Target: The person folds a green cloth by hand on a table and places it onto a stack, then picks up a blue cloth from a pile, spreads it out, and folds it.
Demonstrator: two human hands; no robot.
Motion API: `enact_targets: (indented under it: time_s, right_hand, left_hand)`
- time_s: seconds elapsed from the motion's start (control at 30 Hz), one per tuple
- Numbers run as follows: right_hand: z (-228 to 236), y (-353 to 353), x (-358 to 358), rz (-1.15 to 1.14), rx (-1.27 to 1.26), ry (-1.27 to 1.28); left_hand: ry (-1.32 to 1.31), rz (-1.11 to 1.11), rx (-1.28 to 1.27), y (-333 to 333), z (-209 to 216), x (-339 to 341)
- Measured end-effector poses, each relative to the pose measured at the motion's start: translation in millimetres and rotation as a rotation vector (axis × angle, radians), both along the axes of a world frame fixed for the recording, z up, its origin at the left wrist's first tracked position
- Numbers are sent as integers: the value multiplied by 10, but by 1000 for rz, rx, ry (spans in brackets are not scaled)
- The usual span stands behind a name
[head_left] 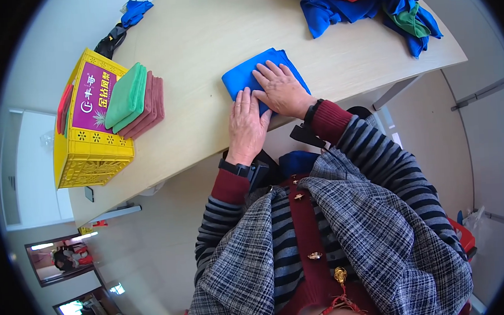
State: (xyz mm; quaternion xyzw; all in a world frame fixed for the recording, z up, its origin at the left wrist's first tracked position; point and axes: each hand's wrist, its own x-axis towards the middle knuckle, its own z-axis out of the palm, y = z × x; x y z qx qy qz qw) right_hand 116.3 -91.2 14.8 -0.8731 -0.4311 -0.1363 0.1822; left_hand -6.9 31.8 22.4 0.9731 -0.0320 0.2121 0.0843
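A folded blue cloth [239, 71] lies flat near the front edge of the table. My right hand [282, 90] rests palm down across its right part, fingers stretched out. Beside it, my left hand [247, 126] lies on the cloth's near left edge, its fingers straight and held together. The two hands meet at the thumb side. Neither one grips the fabric; both press flat upon it. What lies beneath the palms is hidden.
Left on the table stands a yellow plastic crate [94, 144] with folded green cloths [128, 100] and dusty-pink cloths [150, 108] stacked against it. A loose heap of blue, green and red cloths [364, 6] covers the far right. A dark phone-like object [89, 193] lies near the left edge.
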Motion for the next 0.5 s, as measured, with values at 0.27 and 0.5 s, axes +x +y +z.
enact_targets:
  time_s: [0.27, 0.5]
  right_hand:
    - [28, 7, 60, -7, -32, 57]
    - [104, -25, 72, -48, -108, 50]
  left_hand:
    - [-2, -27, -72, 110, 7, -25]
    - [116, -41, -260, 437, 163, 97]
